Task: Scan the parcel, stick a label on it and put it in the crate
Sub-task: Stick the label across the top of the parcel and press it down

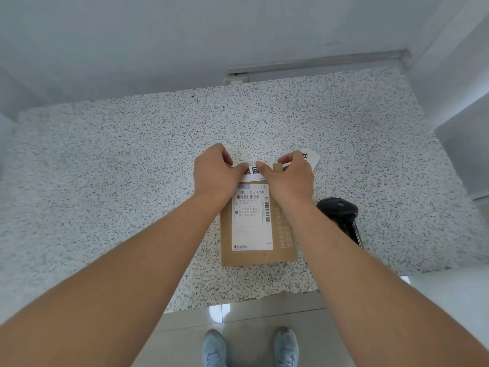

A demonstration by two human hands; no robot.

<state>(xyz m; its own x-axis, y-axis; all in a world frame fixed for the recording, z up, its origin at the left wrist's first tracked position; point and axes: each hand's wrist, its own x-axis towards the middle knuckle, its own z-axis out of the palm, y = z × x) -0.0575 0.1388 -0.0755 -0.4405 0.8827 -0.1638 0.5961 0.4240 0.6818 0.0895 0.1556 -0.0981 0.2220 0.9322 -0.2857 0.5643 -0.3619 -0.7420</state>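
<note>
Parcel (258, 234): flat brown card mailer lying on speckled surface (132, 168), likely light, fairly stiff; best taken by its long edges. Left hand (215, 170) and right hand (287, 176) pinch white label (252, 172) along its far end. Scanner (338, 210) just beside; no crate visible.

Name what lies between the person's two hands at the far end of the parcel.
In the head view, a white label with black print spans between the left hand and right hand, over the brown parcel.
</note>
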